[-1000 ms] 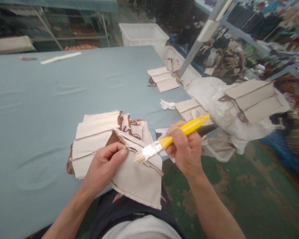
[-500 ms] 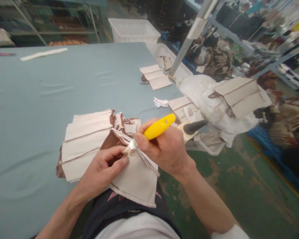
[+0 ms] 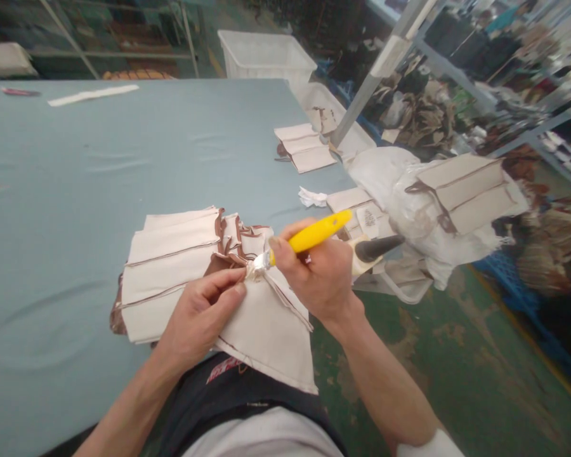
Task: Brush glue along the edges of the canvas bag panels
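Note:
My right hand [image 3: 321,266] is closed around the yellow handle of a brush [image 3: 321,230]. The bristles, coated in something whitish, touch the upper edge of a cream panel with brown edging [image 3: 271,336]. That same edge is pinched between the thumb and fingers of my left hand [image 3: 212,311], just left of the bristles. The panel hangs over my lap at the table's front edge. Behind my left hand lies a stack of similar cream pieces [image 3: 171,266], with brown folded parts along its right side.
The blue-green table [image 3: 66,254] spreads to the left. Beyond my right hand, a black handle [image 3: 378,247] sticks out by a plastic bin [image 3: 412,293]. A white plastic bag [image 3: 385,174] carries another cream piece [image 3: 476,190]. A metal post [image 3: 366,95] rises at the table's right edge.
The brush has moved slightly up and right along the panel's edge, and its handle lies flatter. My left hand still pinches the edge. The whole view has shifted a little.

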Tool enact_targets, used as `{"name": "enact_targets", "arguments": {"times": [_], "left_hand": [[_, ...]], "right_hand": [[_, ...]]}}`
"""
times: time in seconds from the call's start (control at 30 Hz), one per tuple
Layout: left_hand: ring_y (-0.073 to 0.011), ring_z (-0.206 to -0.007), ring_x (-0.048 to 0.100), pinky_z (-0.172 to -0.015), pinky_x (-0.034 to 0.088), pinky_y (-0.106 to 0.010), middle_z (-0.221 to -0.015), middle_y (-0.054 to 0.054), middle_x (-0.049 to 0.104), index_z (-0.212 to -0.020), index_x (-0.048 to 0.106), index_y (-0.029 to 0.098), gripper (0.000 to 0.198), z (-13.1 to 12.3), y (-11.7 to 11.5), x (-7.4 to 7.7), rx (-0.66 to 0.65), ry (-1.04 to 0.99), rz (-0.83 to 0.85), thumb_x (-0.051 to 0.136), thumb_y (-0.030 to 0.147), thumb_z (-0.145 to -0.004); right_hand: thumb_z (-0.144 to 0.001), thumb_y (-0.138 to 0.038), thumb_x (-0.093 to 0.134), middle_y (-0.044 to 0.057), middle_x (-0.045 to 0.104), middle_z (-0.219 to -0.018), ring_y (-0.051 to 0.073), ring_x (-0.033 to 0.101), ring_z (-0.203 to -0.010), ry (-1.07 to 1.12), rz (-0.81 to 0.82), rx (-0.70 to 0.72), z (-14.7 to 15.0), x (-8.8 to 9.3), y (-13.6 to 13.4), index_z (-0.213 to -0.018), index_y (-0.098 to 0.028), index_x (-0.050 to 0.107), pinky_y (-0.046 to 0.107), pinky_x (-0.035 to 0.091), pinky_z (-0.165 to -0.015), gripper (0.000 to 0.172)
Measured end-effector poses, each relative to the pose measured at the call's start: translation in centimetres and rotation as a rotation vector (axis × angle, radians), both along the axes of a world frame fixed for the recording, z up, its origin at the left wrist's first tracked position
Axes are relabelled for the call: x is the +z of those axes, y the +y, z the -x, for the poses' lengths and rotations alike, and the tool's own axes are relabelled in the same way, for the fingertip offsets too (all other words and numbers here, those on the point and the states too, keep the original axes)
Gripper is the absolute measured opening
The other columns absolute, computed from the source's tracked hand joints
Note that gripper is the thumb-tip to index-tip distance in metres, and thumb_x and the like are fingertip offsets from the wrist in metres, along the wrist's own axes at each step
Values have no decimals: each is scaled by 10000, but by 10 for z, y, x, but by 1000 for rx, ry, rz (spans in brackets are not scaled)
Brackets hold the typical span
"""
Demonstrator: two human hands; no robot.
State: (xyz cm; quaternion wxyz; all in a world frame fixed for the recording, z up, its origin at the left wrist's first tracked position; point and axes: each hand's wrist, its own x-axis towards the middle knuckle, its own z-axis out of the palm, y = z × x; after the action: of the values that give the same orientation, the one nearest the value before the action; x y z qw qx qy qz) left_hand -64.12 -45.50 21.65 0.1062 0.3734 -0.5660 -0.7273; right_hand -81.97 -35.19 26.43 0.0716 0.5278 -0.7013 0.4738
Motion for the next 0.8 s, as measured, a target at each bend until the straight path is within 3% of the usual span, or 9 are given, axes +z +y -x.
{"name": "enact_targets", "arguments": {"times": [0.2,0.43,0.6,0.7,0.8], "left_hand": [[-210,-791,708,-667,544,-230,-937,-69,848,-1157,865,168,549,7,1,1,96,-24,101,871,563,-777],[-259,-816,745,-665,590,-283,-967,-106,856,-1199,851,161,685,9,3,-3,119,-50,64,878,660,-731],[-269,-906,759,-734,608,-284,-1060,-105,862,-1222,847,174,708,16,8,-5,142,-16,71,885,686,-734],[-265,-945,757,-784,604,-282,-1102,-103,861,-1273,828,176,672,24,11,-1,61,47,59,832,671,-820],[-272,-1061,752,-910,591,-305,-1212,-96,839,-1335,800,202,574,25,7,6,-56,137,106,628,636,-1001]], "right_hand": [[-1059,-355,605,32,793,-807,164,700,-623,-115,85,-58,-8,-10,0,-851,-241,699,269,531,-605,255],[-1094,-486,523,5,695,-685,169,655,-571,-195,134,-175,-1,-26,-11,-916,-242,649,285,525,-610,327],[-1123,-475,466,35,733,-829,185,703,-709,-275,-2,-158,-11,-44,-10,-1021,-221,640,283,518,-668,324],[-1131,-430,437,76,754,-925,213,707,-825,-249,-3,-174,-17,-56,-12,-1019,-206,653,304,520,-748,330],[-1136,-448,424,89,752,-925,228,688,-829,-215,41,-238,-7,-62,-16,-979,-214,655,322,501,-755,364]]}}
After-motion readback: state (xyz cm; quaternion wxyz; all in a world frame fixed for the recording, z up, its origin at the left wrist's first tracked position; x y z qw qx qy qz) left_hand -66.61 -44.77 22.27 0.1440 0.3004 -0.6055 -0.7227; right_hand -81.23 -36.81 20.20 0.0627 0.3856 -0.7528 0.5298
